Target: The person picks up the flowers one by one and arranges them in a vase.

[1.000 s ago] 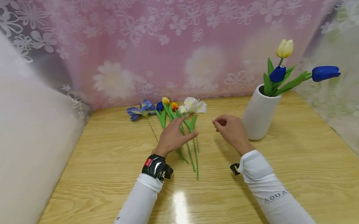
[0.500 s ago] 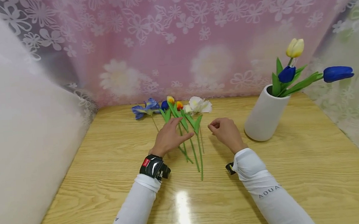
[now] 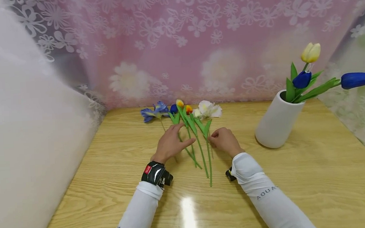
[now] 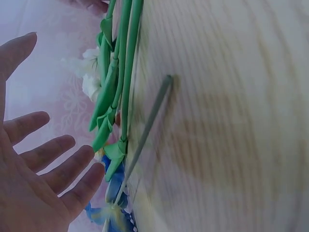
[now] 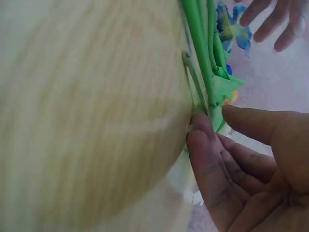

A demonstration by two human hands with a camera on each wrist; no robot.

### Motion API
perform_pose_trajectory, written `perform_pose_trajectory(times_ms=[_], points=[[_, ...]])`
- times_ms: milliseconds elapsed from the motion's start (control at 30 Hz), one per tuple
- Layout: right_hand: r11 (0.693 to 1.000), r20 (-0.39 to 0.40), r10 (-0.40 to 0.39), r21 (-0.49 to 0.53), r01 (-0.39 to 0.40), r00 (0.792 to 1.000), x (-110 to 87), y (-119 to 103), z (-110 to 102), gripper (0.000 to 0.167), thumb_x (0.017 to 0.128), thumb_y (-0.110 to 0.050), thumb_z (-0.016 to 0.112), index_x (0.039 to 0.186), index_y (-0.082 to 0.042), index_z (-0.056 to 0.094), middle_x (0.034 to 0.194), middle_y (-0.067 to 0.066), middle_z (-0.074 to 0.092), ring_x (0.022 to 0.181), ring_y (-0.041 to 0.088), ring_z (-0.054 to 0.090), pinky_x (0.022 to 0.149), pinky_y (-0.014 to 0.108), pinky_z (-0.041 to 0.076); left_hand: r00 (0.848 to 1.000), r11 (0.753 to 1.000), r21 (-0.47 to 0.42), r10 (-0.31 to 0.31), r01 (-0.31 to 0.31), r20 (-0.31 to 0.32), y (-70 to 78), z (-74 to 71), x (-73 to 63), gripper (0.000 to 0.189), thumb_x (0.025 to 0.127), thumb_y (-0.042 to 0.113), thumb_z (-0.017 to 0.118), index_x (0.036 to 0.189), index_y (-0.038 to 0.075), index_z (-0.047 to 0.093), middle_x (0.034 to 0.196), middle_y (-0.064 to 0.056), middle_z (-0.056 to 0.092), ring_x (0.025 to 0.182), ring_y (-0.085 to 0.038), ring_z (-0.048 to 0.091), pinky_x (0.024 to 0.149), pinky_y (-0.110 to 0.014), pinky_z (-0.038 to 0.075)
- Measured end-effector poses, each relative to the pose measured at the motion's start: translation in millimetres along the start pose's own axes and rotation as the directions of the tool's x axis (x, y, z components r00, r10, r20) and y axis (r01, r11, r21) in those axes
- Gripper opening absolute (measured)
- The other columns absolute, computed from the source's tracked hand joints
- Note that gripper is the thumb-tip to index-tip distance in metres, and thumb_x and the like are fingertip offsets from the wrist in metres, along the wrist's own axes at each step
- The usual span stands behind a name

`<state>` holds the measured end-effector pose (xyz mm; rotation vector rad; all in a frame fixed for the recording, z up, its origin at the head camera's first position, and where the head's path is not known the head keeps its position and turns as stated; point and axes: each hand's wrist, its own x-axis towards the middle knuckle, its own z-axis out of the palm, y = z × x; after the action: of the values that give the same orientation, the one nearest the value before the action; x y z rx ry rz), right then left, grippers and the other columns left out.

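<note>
Artificial flowers lie fanned on the wooden table (image 3: pixel 111 188): a blue iris-like flower (image 3: pixel 155 113), a blue tulip (image 3: pixel 174 109), a yellow tulip (image 3: pixel 179 103), an orange tulip (image 3: pixel 189 109), a white tulip (image 3: pixel 197 113) and a large white flower (image 3: pixel 212 109). My left hand (image 3: pixel 171 142) hovers over the stems, fingers spread and holding nothing. At the right side of the bunch, my right hand (image 3: pixel 225 141) reaches the white flower's thin stem (image 5: pixel 197 79). Its fingertips are right at that stem, with the thumb apart from the index finger in the right wrist view.
A white vase (image 3: pixel 278 122) stands to the right, holding a cream tulip (image 3: pixel 311 53) and two blue tulips, one upright (image 3: pixel 302 80) and one leaning far right (image 3: pixel 357 80). A pink floral curtain (image 3: pixel 179 58) hangs behind the table.
My right hand has moved left from beside the vase to the white flower's stem. The left hand stays over the stems. The head view has shifted, so the scene sits further right.
</note>
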<state>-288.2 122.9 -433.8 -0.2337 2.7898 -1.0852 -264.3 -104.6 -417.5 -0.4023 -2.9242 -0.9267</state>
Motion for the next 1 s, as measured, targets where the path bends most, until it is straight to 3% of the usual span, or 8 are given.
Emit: perform_pose_trajectory(times_ms=[200, 367, 533, 733, 1000], points=[[0.999, 0.014, 0.01, -0.042, -0.01, 1.0, 2.6, -2.0, 4.0, 0.029, 0.095, -0.02, 0.062, 0.075, -0.004, 0.074, 0.061, 0.005, 0.065, 0.051, 0.016, 0.055, 0.052, 0.029, 0.045, 1.0, 1.0, -0.012, -0.018, 0.018, 0.012, -2.5, 0.3, -3.5, 0.077, 0.085, 0.058, 0.063, 0.147, 0.018, 0.04, 0.146, -0.012, 0.039, 0.13, -0.031, 0.04, 0.099, -0.049, 0.04], [1.0, 0.028, 0.017, -0.021, -0.016, 0.999, 4.4, -1.8, 6.2, 0.026, 0.095, -0.017, 0.061, 0.079, -0.002, 0.074, 0.064, 0.005, 0.066, 0.054, 0.015, 0.058, 0.052, 0.028, 0.047, 1.0, 0.999, -0.034, -0.012, 0.012, 0.005, -5.6, 1.4, -6.8, 0.077, 0.085, 0.057, 0.064, 0.146, 0.015, 0.041, 0.145, -0.013, 0.039, 0.13, -0.033, 0.04, 0.098, -0.051, 0.04], [0.994, 0.064, 0.041, 0.096, -0.047, 0.997, 4.5, -0.7, 6.9, 0.022, 0.095, -0.014, 0.061, 0.09, 0.003, 0.074, 0.069, 0.008, 0.068, 0.061, 0.017, 0.064, 0.056, 0.029, 0.053, 1.0, 0.999, -0.039, -0.022, 0.022, 0.005, -9.3, 3.3, -9.6, 0.078, 0.084, 0.059, 0.062, 0.146, 0.018, 0.041, 0.146, -0.013, 0.039, 0.129, -0.032, 0.041, 0.097, -0.051, 0.041], [0.962, 0.104, 0.084, 0.251, -0.108, 0.991, 4.7, 4.4, 2.2, 0.023, 0.096, -0.011, 0.059, 0.103, 0.008, 0.07, 0.074, 0.012, 0.068, 0.065, 0.018, 0.066, 0.059, 0.029, 0.056, 1.0, 1.0, -0.021, -0.014, 0.013, -0.005, -9.8, 3.4, -8.7, 0.078, 0.085, 0.058, 0.062, 0.146, 0.014, 0.041, 0.145, -0.013, 0.039, 0.129, -0.033, 0.041, 0.097, -0.051, 0.041], [0.918, 0.028, 0.086, 0.387, -0.09, 0.996, -4.4, 7.2, -16.1, 0.026, 0.097, -0.01, 0.056, 0.105, 0.011, 0.067, 0.078, 0.013, 0.069, 0.065, 0.015, 0.066, 0.064, 0.03, 0.057, 0.999, 0.997, -0.08, -0.018, 0.016, -0.032, 4.1, 0.4, -2.7, 0.076, 0.087, 0.059, 0.06, 0.147, 0.016, 0.04, 0.147, -0.01, 0.038, 0.131, -0.03, 0.039, 0.099, -0.051, 0.039]])
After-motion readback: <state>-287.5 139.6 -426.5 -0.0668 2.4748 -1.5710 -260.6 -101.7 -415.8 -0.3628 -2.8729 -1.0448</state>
